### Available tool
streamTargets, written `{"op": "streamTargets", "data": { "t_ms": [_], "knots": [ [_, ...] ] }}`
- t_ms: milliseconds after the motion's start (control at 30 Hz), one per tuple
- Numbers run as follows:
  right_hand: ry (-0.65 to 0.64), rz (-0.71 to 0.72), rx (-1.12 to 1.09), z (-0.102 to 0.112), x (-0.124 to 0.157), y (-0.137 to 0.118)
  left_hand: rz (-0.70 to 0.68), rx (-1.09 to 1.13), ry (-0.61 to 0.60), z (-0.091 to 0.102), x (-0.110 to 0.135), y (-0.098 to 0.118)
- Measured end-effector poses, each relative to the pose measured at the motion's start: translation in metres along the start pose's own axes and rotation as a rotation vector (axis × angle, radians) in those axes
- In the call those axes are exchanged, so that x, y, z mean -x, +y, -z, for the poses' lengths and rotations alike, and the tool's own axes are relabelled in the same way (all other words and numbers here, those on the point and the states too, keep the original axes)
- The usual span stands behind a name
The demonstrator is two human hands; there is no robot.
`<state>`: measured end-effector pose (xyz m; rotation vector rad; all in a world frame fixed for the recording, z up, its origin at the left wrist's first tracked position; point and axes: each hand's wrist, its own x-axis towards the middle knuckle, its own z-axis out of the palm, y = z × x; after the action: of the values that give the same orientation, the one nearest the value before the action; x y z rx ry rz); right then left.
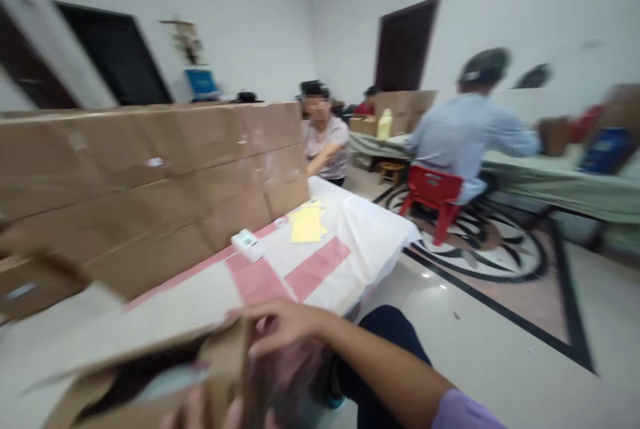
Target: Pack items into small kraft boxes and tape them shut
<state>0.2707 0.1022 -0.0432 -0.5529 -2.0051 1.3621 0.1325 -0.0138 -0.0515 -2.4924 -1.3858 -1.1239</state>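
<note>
An open cardboard box point(227, 356) sits low in the head view at the near edge of the table. Its inside is dark, with something pale and blurred in it. My right hand point(287, 322) is closed round the box's far right corner, thumb and fingers on the edge. Only blurred fingers of my left hand point(200, 409) show at the bottom of the view; they grip the near right part of the same box. Below my right hand, pinkish see-through material point(293, 366) hangs beside the box, too smeared to name.
A wall of stacked cardboard boxes point(200, 176) lines the table's far left. Yellow papers point(306, 222) and a small white device point(247, 244) lie on the white and pink table cover point(370, 229). Beyond sit a person point(327, 142) and another on a red chair point(434, 189).
</note>
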Motion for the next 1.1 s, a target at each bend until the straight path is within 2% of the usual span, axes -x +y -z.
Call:
{"op": "streamTargets", "data": {
  "t_ms": [100, 133, 233, 333, 433, 633, 767, 933, 1100],
  "knots": [
    [0.223, 0.072, -0.053, 0.011, -0.010, -0.009, 0.124, -0.135, 0.192, -0.002, 0.013, 0.004],
    [0.284, 0.090, -0.063, 0.015, -0.018, -0.012, 0.093, -0.135, 0.234, -0.003, 0.013, 0.006],
    [0.367, 0.120, -0.078, 0.019, -0.041, -0.018, 0.094, -0.183, 0.160, -0.005, 0.001, 0.011],
    [0.454, 0.118, -0.090, 0.014, -0.053, -0.020, 0.123, -0.218, 0.083, -0.002, -0.012, 0.018],
    [0.521, 0.122, -0.077, 0.009, -0.053, -0.020, 0.100, -0.223, 0.112, 0.011, -0.022, 0.022],
    [0.436, 0.176, -0.027, 0.005, -0.038, -0.030, 0.123, -0.231, 0.273, 0.049, -0.046, 0.009],
    [0.441, 0.187, 0.035, 0.004, -0.030, -0.033, 0.190, -0.395, 0.352, 0.064, -0.053, -0.008],
    [0.372, 0.289, 0.125, 0.008, -0.023, -0.034, 0.352, -0.438, 0.231, 0.073, -0.056, -0.024],
    [0.281, 0.408, 0.278, 0.015, -0.017, -0.032, 0.247, -0.312, 0.128, 0.076, -0.053, -0.031]
  ]
}}
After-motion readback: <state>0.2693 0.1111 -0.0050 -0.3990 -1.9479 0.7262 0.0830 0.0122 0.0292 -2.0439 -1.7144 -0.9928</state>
